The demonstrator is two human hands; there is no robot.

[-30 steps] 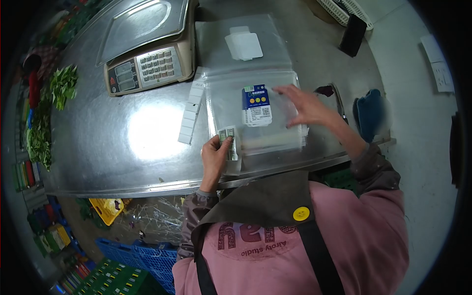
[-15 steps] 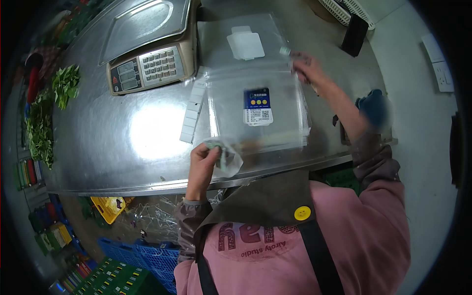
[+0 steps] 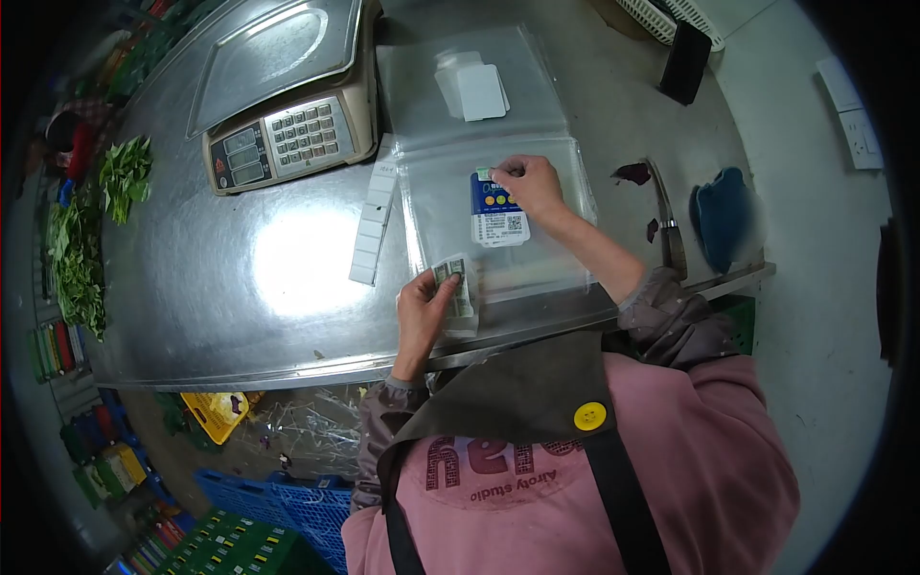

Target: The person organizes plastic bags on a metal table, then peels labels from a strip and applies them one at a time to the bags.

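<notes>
My left hand pinches a small sheet of green-and-white stickers near the table's front edge. At the top of a blue-and-white printed label, my right hand holds a small green sticker between thumb and fingers. The label shows on a stack of clear plastic bags. Farther up the stack are white cards. A long strip of white labels lies along the left side of the bags.
A weighing scale stands at the back left of the metal table. Leafy greens lie at far left. To the right are a curved knife, a blue cloth item, a black phone and a white basket.
My right hand has moved from the right edge of the bags down and left onto the printed label. My left hand has shifted slightly right, and the sticker sheet now faces up.
</notes>
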